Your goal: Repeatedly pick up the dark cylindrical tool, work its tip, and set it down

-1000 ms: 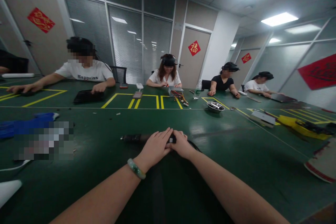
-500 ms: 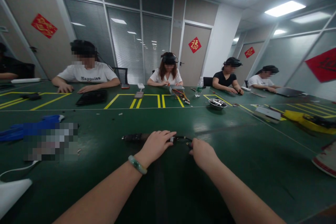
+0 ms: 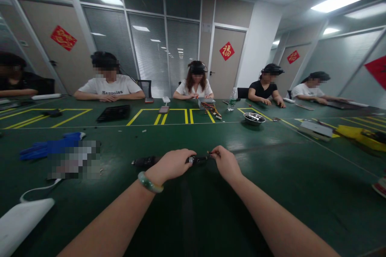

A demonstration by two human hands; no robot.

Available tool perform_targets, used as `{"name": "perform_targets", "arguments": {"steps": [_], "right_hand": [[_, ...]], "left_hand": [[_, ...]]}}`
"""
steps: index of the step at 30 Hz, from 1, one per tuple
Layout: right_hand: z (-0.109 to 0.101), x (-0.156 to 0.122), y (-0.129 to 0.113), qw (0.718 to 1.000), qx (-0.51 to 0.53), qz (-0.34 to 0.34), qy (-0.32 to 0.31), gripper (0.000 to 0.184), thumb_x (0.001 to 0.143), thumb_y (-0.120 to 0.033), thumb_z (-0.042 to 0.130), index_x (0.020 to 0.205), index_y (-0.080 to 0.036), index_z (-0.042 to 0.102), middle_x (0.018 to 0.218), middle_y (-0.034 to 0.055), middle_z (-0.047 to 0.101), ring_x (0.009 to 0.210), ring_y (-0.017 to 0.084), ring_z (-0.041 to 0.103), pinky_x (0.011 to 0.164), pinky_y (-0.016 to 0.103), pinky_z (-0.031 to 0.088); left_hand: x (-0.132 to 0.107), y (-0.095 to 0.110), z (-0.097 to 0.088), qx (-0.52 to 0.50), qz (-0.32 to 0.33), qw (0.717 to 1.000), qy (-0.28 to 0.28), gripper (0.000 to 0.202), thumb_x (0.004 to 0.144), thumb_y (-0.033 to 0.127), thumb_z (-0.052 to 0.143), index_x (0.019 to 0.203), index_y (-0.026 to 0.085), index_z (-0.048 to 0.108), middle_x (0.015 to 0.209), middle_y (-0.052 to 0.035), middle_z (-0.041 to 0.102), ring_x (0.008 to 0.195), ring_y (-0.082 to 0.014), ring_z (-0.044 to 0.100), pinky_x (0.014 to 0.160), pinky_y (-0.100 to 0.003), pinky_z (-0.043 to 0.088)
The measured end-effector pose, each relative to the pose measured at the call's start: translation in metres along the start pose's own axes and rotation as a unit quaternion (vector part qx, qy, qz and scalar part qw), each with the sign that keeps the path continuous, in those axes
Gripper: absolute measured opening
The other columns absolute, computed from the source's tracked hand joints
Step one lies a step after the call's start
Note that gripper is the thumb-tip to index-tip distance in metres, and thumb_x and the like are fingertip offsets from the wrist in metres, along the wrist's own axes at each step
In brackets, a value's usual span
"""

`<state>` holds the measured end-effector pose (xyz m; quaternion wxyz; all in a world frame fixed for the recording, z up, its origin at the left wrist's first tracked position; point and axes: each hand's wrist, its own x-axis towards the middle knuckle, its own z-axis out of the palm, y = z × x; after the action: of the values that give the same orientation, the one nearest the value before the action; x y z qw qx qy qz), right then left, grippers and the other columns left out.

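My left hand [image 3: 171,165], a green bracelet on its wrist, is curled over a dark rod-shaped tool [image 3: 144,162] that lies on the green table [image 3: 271,176]. The tool's left end sticks out beyond my fingers. My right hand [image 3: 224,162] is closed in a pinch just right of the tool's tip, holding something small and thin that I cannot make out. Both hands sit at the table's middle, a short gap apart.
Blue gloves [image 3: 51,147] and a blurred item lie at the left, with a white device [image 3: 21,225] and cable at the near left. Farther off are a metal bowl [image 3: 254,118], a water bottle [image 3: 231,100], a black keyboard [image 3: 113,113] and a yellow object [image 3: 356,133]. Several people sit across the table.
My right hand drew away from my left hand to the right, then came back in toward the tool's tip with a pinch. The camera view swung slightly left.
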<state>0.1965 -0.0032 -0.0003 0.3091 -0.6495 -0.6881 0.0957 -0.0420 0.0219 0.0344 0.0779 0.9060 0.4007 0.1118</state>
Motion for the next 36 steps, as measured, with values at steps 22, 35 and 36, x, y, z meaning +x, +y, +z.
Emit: {"name": "perform_targets", "arguments": {"steps": [22,35,36], "right_hand": [[-0.005,-0.016,-0.006,0.986,-0.016,-0.075,-0.145,0.01,0.082,-0.02,0.062,0.085,-0.025,0.069,0.087,-0.0028,0.069,0.081,0.014,0.062,0.071,0.023,0.041],[0.002,-0.011,-0.004,0.99,-0.023,-0.093,-0.102,0.005,0.082,-0.025,0.064,0.084,-0.023,0.068,0.086,-0.0015,0.067,0.078,0.014,0.059,0.067,0.024,0.039],[0.002,-0.011,-0.004,0.99,-0.024,-0.091,-0.104,0.005,0.082,-0.025,0.064,0.083,-0.023,0.068,0.086,-0.0012,0.067,0.078,0.014,0.059,0.067,0.024,0.039]], "left_hand": [[0.005,0.01,0.018,0.013,0.073,0.996,0.048,0.011,0.081,0.026,0.06,0.092,0.025,0.059,0.092,0.0013,0.061,0.084,-0.0173,0.057,0.074,-0.029,0.042],[0.005,0.026,0.029,-0.009,-0.007,0.998,0.057,0.008,0.084,0.024,0.057,0.091,0.023,0.061,0.091,0.0004,0.064,0.085,-0.0178,0.059,0.079,-0.032,0.045],[0.005,0.025,0.029,-0.008,0.004,0.998,0.056,0.008,0.085,0.024,0.057,0.092,0.023,0.061,0.092,0.0005,0.064,0.086,-0.0176,0.059,0.079,-0.032,0.045]]}}
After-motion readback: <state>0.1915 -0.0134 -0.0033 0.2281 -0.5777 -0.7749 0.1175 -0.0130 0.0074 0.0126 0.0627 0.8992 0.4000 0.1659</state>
